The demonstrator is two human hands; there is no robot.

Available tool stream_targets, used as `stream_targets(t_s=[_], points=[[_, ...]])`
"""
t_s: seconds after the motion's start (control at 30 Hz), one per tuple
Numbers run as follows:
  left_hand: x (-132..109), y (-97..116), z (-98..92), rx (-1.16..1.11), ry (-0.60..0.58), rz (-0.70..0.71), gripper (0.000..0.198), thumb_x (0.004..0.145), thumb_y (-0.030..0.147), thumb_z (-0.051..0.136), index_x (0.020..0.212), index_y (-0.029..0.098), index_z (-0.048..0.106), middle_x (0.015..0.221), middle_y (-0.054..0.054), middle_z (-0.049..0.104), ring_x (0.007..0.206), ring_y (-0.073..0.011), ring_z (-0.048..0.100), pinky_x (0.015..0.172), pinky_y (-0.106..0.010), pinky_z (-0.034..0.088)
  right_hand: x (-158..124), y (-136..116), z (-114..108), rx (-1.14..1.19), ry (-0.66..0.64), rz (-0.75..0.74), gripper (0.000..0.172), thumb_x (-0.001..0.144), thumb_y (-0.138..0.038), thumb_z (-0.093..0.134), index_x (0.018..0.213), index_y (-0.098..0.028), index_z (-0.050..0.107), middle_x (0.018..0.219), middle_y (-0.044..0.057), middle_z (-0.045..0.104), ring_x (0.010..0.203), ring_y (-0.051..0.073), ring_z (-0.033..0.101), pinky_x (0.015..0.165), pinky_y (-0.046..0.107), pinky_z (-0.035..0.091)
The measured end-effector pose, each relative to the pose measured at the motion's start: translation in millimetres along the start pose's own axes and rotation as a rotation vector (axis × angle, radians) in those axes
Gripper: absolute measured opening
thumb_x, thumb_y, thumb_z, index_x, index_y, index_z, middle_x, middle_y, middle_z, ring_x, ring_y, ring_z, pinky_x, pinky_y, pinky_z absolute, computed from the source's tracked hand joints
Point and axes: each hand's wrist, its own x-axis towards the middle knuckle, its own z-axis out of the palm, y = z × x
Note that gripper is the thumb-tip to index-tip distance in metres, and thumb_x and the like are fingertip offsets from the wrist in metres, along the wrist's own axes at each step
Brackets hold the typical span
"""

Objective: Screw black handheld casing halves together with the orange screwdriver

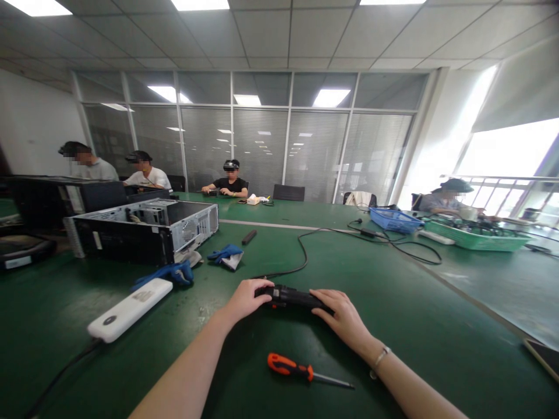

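A black corded tool (pixel 289 295) with a small red part lies crosswise in front of me, on or just above the green table; its exact kind is unclear. My left hand (pixel 248 299) is closed around its left end, near where a black cord (pixel 301 253) runs off. At the other end, my right hand (pixel 343 314) grips the tool with fingers over the top and thumb on the near side, covering that tip. Closer to me, between my forearms, rests a screwdriver (pixel 290 366) with an orange and black handle, its shaft pointing right.
On the left are an opened computer case (pixel 126 238), blue gloves (pixel 226 254) and a white power strip (pixel 131 308). Blue (pixel 395 221) and green baskets (pixel 484 240) stand at the right, beyond the looping cord. A phone (pixel 544 355) lies at the right edge. Several people sit around the table.
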Motion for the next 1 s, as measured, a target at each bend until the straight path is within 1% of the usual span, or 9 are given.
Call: stream_targets(t_s=[0.07,0.13,0.27,0.4,0.5,0.63,0.83,1.0], points=[[-0.5,0.9,0.7,-0.015,0.009,-0.001,0.032,0.079,0.023,0.064,0.110,0.022,0.068,0.111,-0.003,0.070,0.100,-0.0217,0.065,0.091,-0.029,0.046,-0.2,-0.8,0.7,0.005,-0.009,0.020,0.039,0.089,-0.040,0.054,0.127,-0.028,0.057,0.121,0.006,0.064,0.109,0.025,0.059,0.095,0.041,0.045],[-1.3,3.2,1.1,-0.021,0.026,0.008,0.031,0.079,0.022,0.063,0.110,0.022,0.068,0.112,-0.003,0.070,0.103,-0.0216,0.064,0.095,-0.030,0.045,-0.5,-0.8,1.1,0.010,-0.009,0.035,0.040,0.090,-0.041,0.053,0.127,-0.028,0.057,0.122,0.006,0.063,0.109,0.025,0.058,0.095,0.041,0.046],[-2.3,7.6,1.1,-0.035,0.051,0.032,0.031,0.078,0.018,0.063,0.108,0.022,0.069,0.113,-0.002,0.070,0.110,-0.0220,0.061,0.102,-0.033,0.040,-1.0,0.5,1.6,0.031,0.005,0.033,0.039,0.089,-0.041,0.054,0.126,-0.028,0.058,0.122,0.007,0.063,0.110,0.026,0.058,0.097,0.044,0.045],[-2.0,9.2,0.4,-0.081,0.074,0.028,0.032,0.076,0.017,0.065,0.107,0.023,0.070,0.115,-0.001,0.069,0.112,-0.0222,0.060,0.103,-0.033,0.040,-0.7,2.9,2.2,0.052,0.042,0.032,0.039,0.088,-0.041,0.055,0.124,-0.027,0.060,0.119,0.007,0.064,0.109,0.026,0.058,0.096,0.044,0.045],[-1.5,8.0,0.5,-0.103,0.097,0.039,0.031,0.077,0.017,0.064,0.108,0.022,0.070,0.117,-0.002,0.068,0.112,-0.0216,0.060,0.103,-0.031,0.040,-0.2,4.2,3.0,0.042,0.054,0.017,0.038,0.088,-0.040,0.055,0.124,-0.027,0.059,0.118,0.007,0.065,0.108,0.025,0.060,0.100,0.046,0.042],[-1.1,3.2,3.0,-0.052,0.052,0.034,0.031,0.078,0.017,0.064,0.108,0.022,0.069,0.113,-0.002,0.070,0.110,-0.0219,0.061,0.102,-0.032,0.040,0.7,3.9,4.9,-0.014,0.026,-0.013,0.037,0.088,-0.037,0.056,0.124,-0.028,0.059,0.117,0.006,0.066,0.106,0.024,0.061,0.104,0.049,0.037],[-0.8,-0.3,6.9,0.013,0.024,0.050,0.032,0.082,0.018,0.062,0.113,0.022,0.066,0.116,-0.003,0.068,0.109,-0.0218,0.061,0.100,-0.032,0.042,2.0,2.4,7.5,-0.106,-0.021,0.023,0.038,0.089,-0.037,0.054,0.125,-0.025,0.058,0.120,0.007,0.065,0.108,0.024,0.060,0.098,0.043,0.043],[1.7,2.0,7.4,0.073,-0.013,0.021,0.033,0.084,0.019,0.059,0.117,0.022,0.064,0.119,-0.005,0.066,0.111,-0.0233,0.060,0.101,-0.034,0.041,3.9,4.5,8.3,-0.134,-0.058,0.007,0.043,0.088,-0.042,0.054,0.128,-0.025,0.056,0.120,0.007,0.065,0.107,0.025,0.060,0.094,0.041,0.045]])
